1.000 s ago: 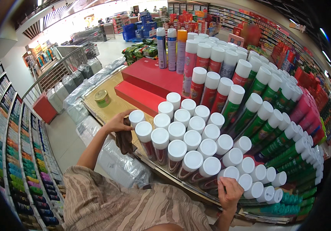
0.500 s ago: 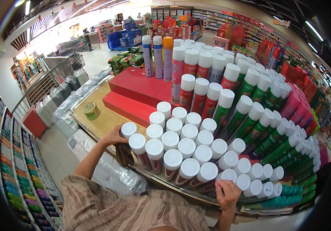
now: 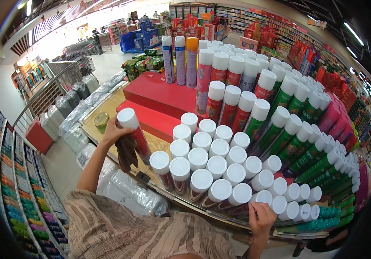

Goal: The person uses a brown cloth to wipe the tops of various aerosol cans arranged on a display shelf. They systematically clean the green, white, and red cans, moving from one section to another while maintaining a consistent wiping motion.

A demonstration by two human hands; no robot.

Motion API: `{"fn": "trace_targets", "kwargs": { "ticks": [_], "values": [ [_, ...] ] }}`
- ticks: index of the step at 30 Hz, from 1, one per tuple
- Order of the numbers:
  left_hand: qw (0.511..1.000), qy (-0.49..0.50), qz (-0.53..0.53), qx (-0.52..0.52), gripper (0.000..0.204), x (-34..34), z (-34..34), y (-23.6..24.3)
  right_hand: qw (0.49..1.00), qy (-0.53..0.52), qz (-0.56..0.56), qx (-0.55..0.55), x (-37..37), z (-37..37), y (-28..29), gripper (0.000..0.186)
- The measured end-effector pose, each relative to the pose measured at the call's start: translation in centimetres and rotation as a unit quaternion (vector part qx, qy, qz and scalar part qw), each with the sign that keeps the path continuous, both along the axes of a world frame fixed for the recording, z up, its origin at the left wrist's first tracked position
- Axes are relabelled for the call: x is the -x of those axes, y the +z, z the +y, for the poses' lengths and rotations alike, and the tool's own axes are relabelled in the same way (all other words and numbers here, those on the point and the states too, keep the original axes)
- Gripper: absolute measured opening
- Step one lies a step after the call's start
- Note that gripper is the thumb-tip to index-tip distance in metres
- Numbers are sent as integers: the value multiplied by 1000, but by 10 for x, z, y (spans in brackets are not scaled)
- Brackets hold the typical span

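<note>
My left hand [image 3: 114, 131] is closed round a red spray can [image 3: 139, 139] with a white cap, tilted a little to the left. A dark brown cloth [image 3: 126, 154] hangs beneath the same hand, beside the can. Just to the right stand rows of spray cans with white caps [image 3: 180, 168], packed close together. My right hand [image 3: 261, 219] rests at the front edge of these rows, against a white cap [image 3: 261, 197]. Its fingers are curled together, and whatever may be between them is hidden.
Behind the left hand a round jar [image 3: 101, 120] stands on the wooden board. A red stepped riser [image 3: 164, 93] carries taller cans. Green cans [image 3: 280, 144] lean in rows at right. Plastic-wrapped packs [image 3: 125, 190] lie below the table edge, and shelving [image 3: 17, 185] runs along the left.
The left hand has lifted the red can out of the front left corner and moved it up and left, away from the rows. The right hand remains at the front edge.
</note>
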State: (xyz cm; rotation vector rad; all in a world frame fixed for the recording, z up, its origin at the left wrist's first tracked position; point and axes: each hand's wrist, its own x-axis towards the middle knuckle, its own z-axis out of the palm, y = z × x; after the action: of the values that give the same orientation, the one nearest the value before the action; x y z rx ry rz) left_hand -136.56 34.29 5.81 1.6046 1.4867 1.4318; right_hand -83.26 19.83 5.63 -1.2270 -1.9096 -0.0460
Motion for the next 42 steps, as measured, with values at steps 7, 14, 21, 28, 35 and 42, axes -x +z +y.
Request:
{"fn": "trace_targets", "kwargs": {
  "ticks": [7,14,21,28,35,42],
  "values": [
    [998,-28,33,-44,66,2,70,50,999,-31,-11,-9,11,-9,6,14],
    [994,-53,65,-75,62,-39,134,83,998,-60,-18,-5,9,-19,-2,15],
    [986,-155,20,-50,66,-81,198,69,997,-76,-27,6,9,-24,-3,13],
    [974,-226,12,-18,70,-124,233,56,995,-96,-25,24,7,-26,-3,12],
    [967,-252,22,-22,69,-148,256,40,993,-115,-30,29,5,-28,-7,13],
    [973,-219,62,-22,71,-154,272,17,991,-122,-29,40,6,-24,-10,13]
  ]
}}
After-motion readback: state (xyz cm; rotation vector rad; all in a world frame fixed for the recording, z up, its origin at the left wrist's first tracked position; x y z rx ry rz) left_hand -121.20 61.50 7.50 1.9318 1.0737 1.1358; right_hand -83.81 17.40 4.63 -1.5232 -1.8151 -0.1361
